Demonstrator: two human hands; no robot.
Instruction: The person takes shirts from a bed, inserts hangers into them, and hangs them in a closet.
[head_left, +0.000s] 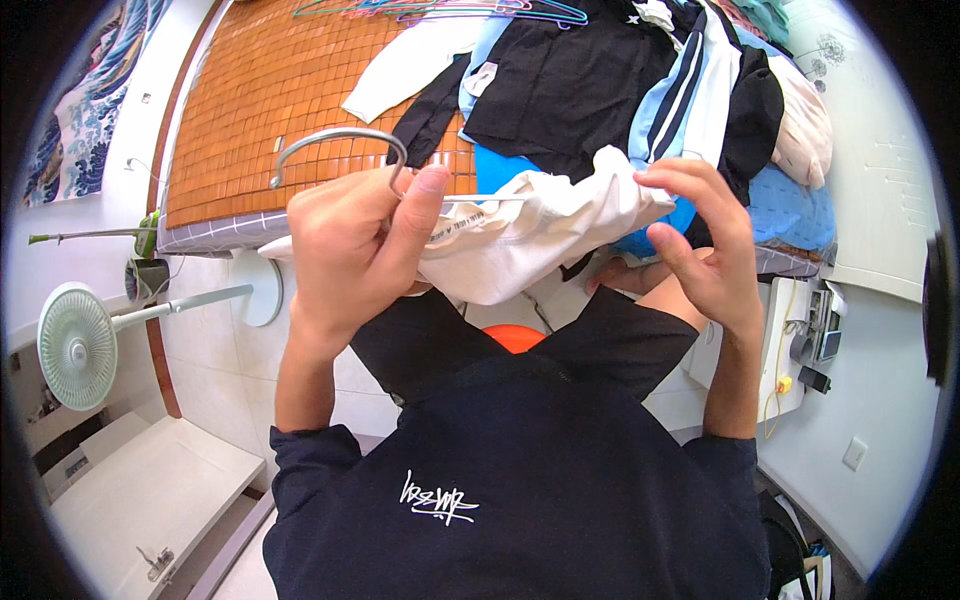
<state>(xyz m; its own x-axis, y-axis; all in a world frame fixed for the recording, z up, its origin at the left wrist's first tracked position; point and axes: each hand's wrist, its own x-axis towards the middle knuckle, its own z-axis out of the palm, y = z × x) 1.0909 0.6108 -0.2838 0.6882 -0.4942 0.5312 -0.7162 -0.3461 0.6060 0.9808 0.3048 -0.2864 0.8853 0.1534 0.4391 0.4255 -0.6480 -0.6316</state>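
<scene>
My left hand (360, 240) grips a metal clothes hanger (341, 135) just below its hook, the curved end rising above my thumb. A white garment (495, 262) hangs bunched along the hanger's arm, with small printing inside its collar. At its right end my right hand (709, 247) has thumb and forefinger apart, close around the cloth. Whether they pinch it cannot be told. Part of the garment also shows left of my left wrist. Both hands are above my lap.
Before me stands a bed with a brown tile mat (300, 82). Heaped on it are black trousers (570, 82), a light-blue striped garment (675, 97) and other clothes, with several coloured hangers (487, 11) behind. A white fan (79, 345) is left; a small white table (784, 345) is right.
</scene>
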